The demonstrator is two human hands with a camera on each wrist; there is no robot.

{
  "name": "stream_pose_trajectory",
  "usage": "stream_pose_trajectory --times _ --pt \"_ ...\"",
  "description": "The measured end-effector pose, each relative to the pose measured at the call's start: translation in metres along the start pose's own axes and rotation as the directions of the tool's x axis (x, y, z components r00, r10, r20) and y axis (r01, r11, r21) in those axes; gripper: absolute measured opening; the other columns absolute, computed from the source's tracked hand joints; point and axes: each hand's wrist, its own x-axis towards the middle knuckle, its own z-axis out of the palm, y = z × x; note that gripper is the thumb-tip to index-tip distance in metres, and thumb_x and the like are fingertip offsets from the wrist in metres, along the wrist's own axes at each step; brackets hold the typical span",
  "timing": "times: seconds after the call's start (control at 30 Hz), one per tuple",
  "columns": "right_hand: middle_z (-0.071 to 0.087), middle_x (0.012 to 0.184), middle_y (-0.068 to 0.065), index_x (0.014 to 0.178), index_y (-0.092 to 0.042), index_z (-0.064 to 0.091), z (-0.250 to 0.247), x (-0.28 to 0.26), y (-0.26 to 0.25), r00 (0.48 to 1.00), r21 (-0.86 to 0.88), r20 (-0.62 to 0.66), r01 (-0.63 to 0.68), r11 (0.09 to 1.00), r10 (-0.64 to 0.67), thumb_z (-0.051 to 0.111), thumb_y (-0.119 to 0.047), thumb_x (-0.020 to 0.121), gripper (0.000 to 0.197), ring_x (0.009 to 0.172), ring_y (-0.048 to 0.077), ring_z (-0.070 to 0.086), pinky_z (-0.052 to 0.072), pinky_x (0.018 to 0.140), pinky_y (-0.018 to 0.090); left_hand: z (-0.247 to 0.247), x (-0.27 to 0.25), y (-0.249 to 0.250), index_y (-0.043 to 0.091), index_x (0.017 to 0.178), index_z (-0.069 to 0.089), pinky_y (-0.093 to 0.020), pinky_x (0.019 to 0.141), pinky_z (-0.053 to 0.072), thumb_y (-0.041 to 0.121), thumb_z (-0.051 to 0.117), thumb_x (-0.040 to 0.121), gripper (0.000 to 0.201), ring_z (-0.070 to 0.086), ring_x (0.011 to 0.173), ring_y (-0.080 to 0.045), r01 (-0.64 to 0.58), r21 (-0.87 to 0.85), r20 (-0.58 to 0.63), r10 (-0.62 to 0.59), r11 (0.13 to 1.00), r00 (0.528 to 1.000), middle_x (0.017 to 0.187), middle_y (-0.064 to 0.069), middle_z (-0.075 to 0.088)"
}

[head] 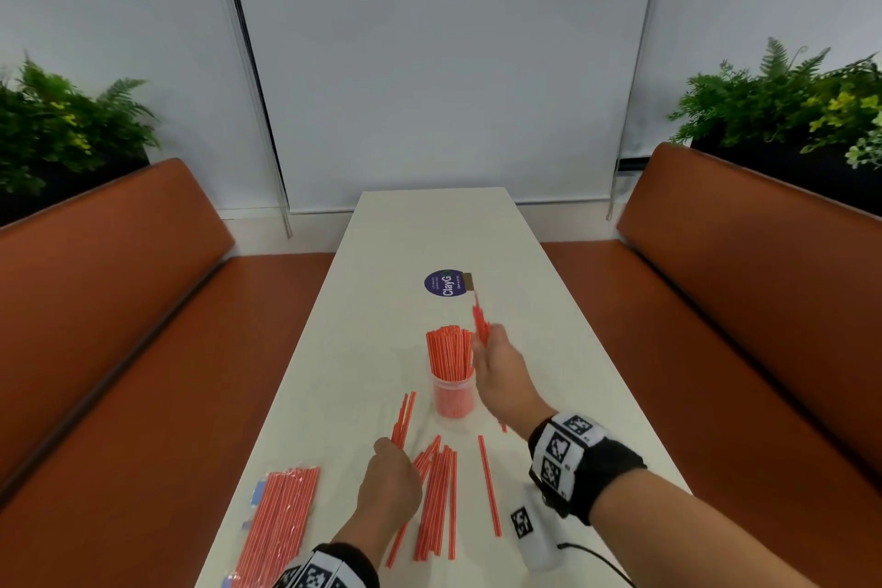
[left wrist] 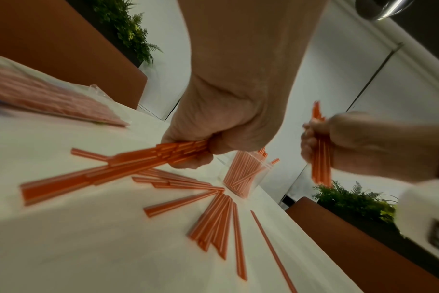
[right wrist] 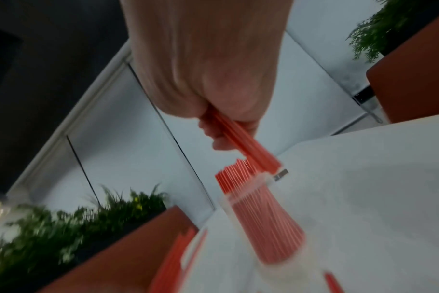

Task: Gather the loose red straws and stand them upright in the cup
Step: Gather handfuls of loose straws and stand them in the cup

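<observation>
Nearest to me, at the table's (head: 549, 301) left edge, a clear plastic packet (head: 281, 520) of red straws lies flat, its long axis running away from me. The table is a long, narrow slab with a smooth, off-white top.

My left hand (head: 389, 475) is curled round a bundle of straws (left wrist: 128, 162): thin, straight tubes, red with fine pale stripes. In the head view the bundle's long axis runs roughly away from me, tilted a little to the right, with ends sticking out beyond the knuckles.

Just right of that hand, the loose straws (head: 436, 501) lie flat on the table in a fan, most pointing away from me. One single straw (head: 489, 485) lies apart to their right, nearly parallel with them.

Beyond the fan stands the cup (head: 453, 396), a clear cylinder packed with straws that stand upright and flare slightly above its rim.

My right hand (head: 501, 365), raised just right of the cup, grips a small bunch of straws (head: 480, 320). I see this bunch held near vertical, its upper ends pointing up and away.

Farther along the table lies a round purple sticker (head: 445, 283). Smooth, rust-brown padded benches (head: 744, 282) flank the table, with green ferns (head: 782, 100) behind them.
</observation>
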Motion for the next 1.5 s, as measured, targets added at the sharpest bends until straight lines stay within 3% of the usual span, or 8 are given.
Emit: stream_pose_trajectory --times 0.43,0.6,0.77,0.9,1.03,1.23,1.37,1.5 --pt "0.043 0.067 -0.004 0.088 -0.018 0.039 0.038 0.067 0.010 0.981 0.298 -0.160 0.152 0.943 -0.107 0.033 -0.012 0.100 0.015 0.053 -0.001 0.043 0.041 0.054 0.015 0.000 -0.005 -0.002 0.006 0.124 0.036 -0.028 0.088 0.047 0.010 0.036 0.095 0.029 0.059 0.110 -0.024 0.047 -0.013 0.052 -0.046 0.999 0.998 0.122 -0.010 0.058" --pt "0.050 0.075 -0.003 0.105 -0.009 0.041 0.054 0.065 0.034 0.994 0.167 -0.099 0.059 0.984 -0.043 0.038 -0.011 0.098 0.007 0.065 0.014 0.051 0.048 0.065 0.036 0.002 0.001 -0.005 0.009 0.125 0.037 -0.027 0.085 0.051 0.015 0.043 0.095 0.031 0.062 0.104 -0.020 0.055 -0.020 0.059 -0.054 0.998 0.997 0.117 -0.005 0.061" --pt "0.052 0.088 0.003 0.134 -0.009 0.034 0.049 0.064 0.038 0.986 0.069 -0.049 0.160 0.985 -0.157 0.038 -0.003 0.096 0.039 0.077 0.014 0.053 0.043 0.074 0.018 0.001 0.001 0.001 0.009 0.124 0.036 -0.023 0.080 0.048 0.011 0.041 0.096 0.029 0.057 0.092 -0.016 0.016 -0.026 0.059 -0.015 1.000 0.998 0.118 -0.005 0.059" --pt "0.062 0.106 0.013 0.113 0.000 0.061 0.049 0.068 0.036 0.923 -0.311 -0.005 0.365 0.878 -0.385 0.035 -0.021 0.094 0.039 0.095 0.028 0.061 0.049 0.086 0.037 0.003 0.000 0.005 0.010 0.122 0.036 -0.020 0.072 0.045 0.013 0.040 0.096 0.026 0.054 0.086 -0.013 -0.001 -0.027 0.061 0.003 1.000 0.998 0.117 -0.005 0.060" --pt "0.068 0.112 0.009 0.114 -0.010 0.062 0.051 0.071 0.035 0.935 -0.556 0.150 0.348 0.755 -0.321 0.016 -0.044 0.091 0.062 0.112 0.031 0.058 0.044 0.098 0.042 0.004 0.001 0.007 0.008 0.123 0.037 -0.021 0.073 0.046 0.007 0.039 0.094 0.029 0.056 0.088 -0.015 0.008 -0.023 0.072 -0.007 1.000 0.997 0.116 -0.006 0.061" --pt "0.070 0.093 0.007 0.100 -0.011 0.063 0.048 0.083 0.029 0.951 -0.573 0.159 0.307 0.760 -0.264 0.025 -0.037 0.100 0.045 0.093 0.029 0.061 0.043 0.096 0.045 -0.001 -0.002 0.007 0.010 0.121 0.036 -0.020 0.071 0.044 0.008 0.038 0.095 0.026 0.054 0.087 -0.014 -0.004 -0.048 0.074 0.007 0.999 0.997 0.116 -0.005 0.060" --pt "0.066 0.117 0.005 0.116 -0.013 0.060 0.053 0.080 0.038 0.937 -0.615 0.200 0.348 0.707 -0.287 0.004 -0.059 0.091 0.077 0.120 0.029 0.053 0.033 0.108 0.049 0.000 -0.001 0.004 0.010 0.121 0.037 -0.019 0.070 0.045 0.012 0.041 0.096 0.025 0.055 0.086 -0.013 0.005 -0.063 0.088 0.001 0.998 0.996 0.108 -0.002 0.059" --pt "0.062 0.126 0.013 0.123 -0.006 0.058 0.051 0.058 0.025 0.811 -0.487 0.222 0.573 0.659 -0.541 0.018 -0.043 0.099 0.060 0.124 0.029 0.053 0.040 0.107 0.042 -0.002 -0.001 0.001 0.012 0.117 0.039 -0.019 0.067 0.046 0.015 0.036 0.098 0.020 0.056 0.084 -0.012 -0.026 -0.062 0.088 0.031 0.998 0.996 0.098 0.004 0.054"
